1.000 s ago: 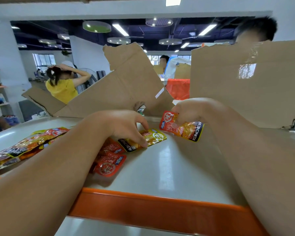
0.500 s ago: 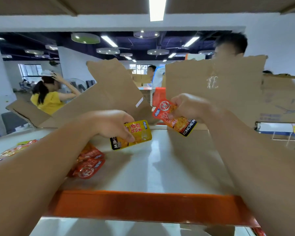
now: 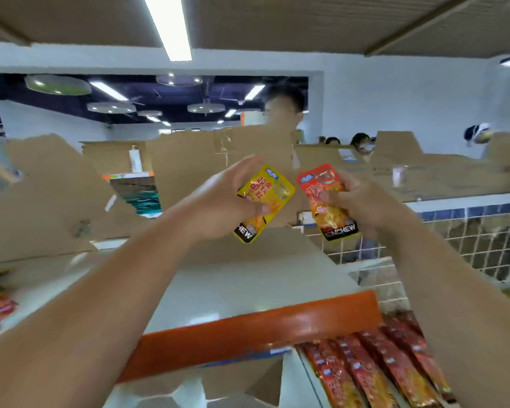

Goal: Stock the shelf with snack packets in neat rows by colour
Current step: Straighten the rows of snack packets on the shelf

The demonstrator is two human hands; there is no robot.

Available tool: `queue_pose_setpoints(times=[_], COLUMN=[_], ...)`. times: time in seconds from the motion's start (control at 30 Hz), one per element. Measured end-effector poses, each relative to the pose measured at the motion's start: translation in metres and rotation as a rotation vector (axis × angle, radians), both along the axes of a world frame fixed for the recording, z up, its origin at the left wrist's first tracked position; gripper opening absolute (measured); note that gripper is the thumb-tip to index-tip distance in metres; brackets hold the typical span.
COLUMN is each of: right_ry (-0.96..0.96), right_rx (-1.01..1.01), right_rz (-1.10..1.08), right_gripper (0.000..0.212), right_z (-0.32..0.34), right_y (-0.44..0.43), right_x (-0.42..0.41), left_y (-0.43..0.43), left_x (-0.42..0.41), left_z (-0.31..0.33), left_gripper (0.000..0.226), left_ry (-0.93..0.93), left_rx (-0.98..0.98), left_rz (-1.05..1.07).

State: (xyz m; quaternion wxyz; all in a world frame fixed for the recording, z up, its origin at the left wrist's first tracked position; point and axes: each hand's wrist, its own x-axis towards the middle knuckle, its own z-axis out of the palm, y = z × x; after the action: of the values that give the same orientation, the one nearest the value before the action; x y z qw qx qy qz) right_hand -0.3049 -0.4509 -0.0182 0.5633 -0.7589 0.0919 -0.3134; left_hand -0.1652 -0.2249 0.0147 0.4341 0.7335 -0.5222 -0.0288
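Stocking partway | left hand [image 3: 218, 203] fingers [image 3: 262, 209] grasping yellow packet [image 3: 267, 198], right hand [image 3: 365, 201] red packet [image 3: 329, 201], both unplaced | red row [image 3: 374, 375] done on lower shelf [image 3: 295, 384]

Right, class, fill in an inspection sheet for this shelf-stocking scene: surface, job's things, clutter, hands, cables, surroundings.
Surface: pale shelf with an orange front edge.
Job's things: yellow packet and red packet held above it; row of red packets on the level below.
Clutter: torn cardboard standing behind the shelf.
Hands: left hand grips the yellow packet; right hand pinches the red packet.
Cables: nothing seen.
Surroundings: wire grid at right; people beyond the cardboard.
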Motion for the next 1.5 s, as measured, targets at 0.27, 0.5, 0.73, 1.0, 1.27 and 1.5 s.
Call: queue_pose_setpoints(times=[0.27,0.5,0.73,1.0,1.27,1.5], right_ry=[-0.128,0.048,0.274,0.393,0.521,0.524], right_rx=[0.052,-0.022,-0.064,-0.039,-0.03,0.122], right_rz=[-0.244,-0.347,-0.395,-0.421,-0.372,-0.369], right_gripper=[0.044,0.054,0.061,0.062,0.065,0.063], right_z=[-0.038,-0.093,-0.148,-0.215,-0.285,-0.332], right_y=[-0.067,-0.124,-0.147,-0.182,-0.223,-0.249], right_x=[-0.159,-0.28,-0.342,-0.334,-0.281,-0.249], left_y=[-0.118,-0.193,-0.232,-0.25,-0.278,-0.277], left_x=[-0.125,-0.223,-0.269,-0.263,-0.227,-0.213], left_z=[-0.033,-0.078,-0.164,-0.248,-0.32,-0.366], left_gripper=[0.051,0.044,0.058,0.058,0.056,0.054], left_ry=[-0.035,0.065,0.271,0.298,0.355,0.419], left_rx=[-0.044,-0.08,-0.096,0.024,0.057,0.145], left_rz=[-0.11,-0.179,-0.165,-0.133,-0.078,-0.003])
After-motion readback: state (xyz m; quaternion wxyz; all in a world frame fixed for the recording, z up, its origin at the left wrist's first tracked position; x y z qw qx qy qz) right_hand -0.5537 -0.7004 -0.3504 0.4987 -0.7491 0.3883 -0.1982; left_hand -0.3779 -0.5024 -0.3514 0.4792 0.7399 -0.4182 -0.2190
